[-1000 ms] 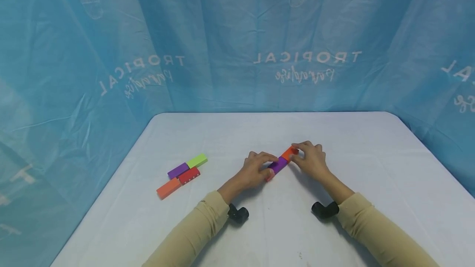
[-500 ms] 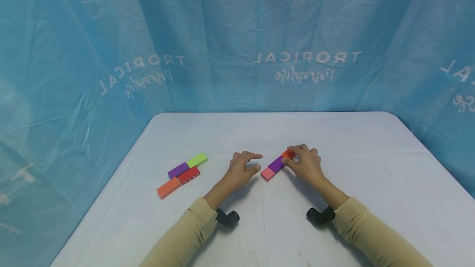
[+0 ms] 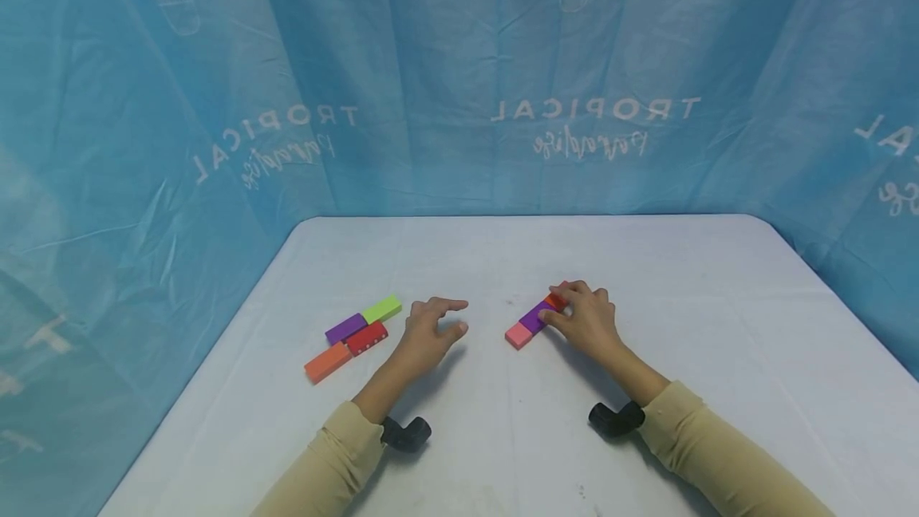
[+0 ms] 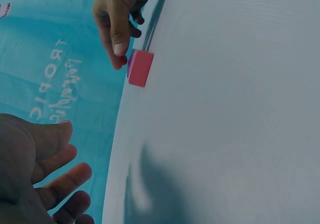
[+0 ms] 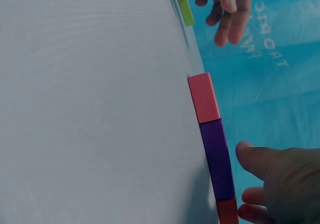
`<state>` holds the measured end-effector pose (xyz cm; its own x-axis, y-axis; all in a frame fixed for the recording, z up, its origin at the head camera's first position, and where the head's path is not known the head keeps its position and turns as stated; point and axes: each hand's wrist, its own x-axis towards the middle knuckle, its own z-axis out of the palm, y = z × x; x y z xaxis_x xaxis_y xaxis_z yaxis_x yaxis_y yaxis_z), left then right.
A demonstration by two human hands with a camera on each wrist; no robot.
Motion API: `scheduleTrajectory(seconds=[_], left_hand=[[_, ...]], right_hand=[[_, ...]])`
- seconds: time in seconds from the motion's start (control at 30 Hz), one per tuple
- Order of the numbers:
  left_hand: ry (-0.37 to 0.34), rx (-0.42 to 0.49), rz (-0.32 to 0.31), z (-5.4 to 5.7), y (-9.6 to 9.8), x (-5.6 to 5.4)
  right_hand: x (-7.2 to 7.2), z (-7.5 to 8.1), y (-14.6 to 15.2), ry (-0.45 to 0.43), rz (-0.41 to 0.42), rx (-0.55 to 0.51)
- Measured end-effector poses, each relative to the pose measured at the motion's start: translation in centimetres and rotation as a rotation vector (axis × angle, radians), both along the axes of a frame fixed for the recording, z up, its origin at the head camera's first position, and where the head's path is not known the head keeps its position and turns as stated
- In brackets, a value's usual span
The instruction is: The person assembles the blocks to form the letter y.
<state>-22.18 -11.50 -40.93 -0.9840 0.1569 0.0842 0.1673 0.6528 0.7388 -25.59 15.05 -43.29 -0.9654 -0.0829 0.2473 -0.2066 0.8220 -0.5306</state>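
Curtain (image 3: pixel 445 54) of blue cloth hangs round the back and sides, seemingly as a plain backdrop; its lettering reads backwards. Before it spreads the worktop (image 3: pixel 689 278), white and broad, leaving both arms room. The left sleeve (image 3: pixel 323 461) and right sleeve (image 3: pixel 725 453) end short of the wrists, likely to keep cloth off the blocks

The left hand (image 3: pixel 424 333) hovers between the two sets of blocks, its grip parted and holding nothing. The right hand (image 3: pixel 585 317) bends over the far end of the line, thumb and fingers spread; this grip pinches nothing that I can see, perhaps merely steadying the alignment

At the left, the coral block (image 3: pixel 328 362) and red block (image 3: pixel 366 338) lie end to end, as do the violet block (image 3: pixel 345 329) and green block (image 3: pixel 382 309) just behind, probably grouped to be within easy reach. Nearer the middle, the purple block (image 5: pixel 217 160) sits between the orange block (image 5: pixel 228 212), partly hidden by fingers, and the pink block (image 5: pixel 204 97), ends meeting, apparently for one straight slanting line. Smallest are the red block's white dots
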Motion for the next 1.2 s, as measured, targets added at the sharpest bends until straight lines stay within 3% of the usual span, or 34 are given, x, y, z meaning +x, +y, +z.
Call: scheduleTrajectory(seconds=[0.33, 0.6, 0.8, 1.2], left_hand=[[0.032, -0.043, 0.087, 0.9, -2.4, 1.3], [0.038, -0.026, 0.121, 1.4, -4.6, 1.1], [0.081, -0.038, 0.168, 1.5, -6.7, 1.3], [0.033, -0.103, 0.241, 1.2, -11.7, 4.0]], right_hand=[[0.0, -0.3, 0.0, 0.025, 0.003, 0.032], [0.0, -0.3, 0.0, 0.020, 0.004, 0.039], [0.0, -0.4, 0.0, 0.015, 0.007, 0.028], [-0.1, -0.4, 0.0, 0.011, 0.008, 0.016]])
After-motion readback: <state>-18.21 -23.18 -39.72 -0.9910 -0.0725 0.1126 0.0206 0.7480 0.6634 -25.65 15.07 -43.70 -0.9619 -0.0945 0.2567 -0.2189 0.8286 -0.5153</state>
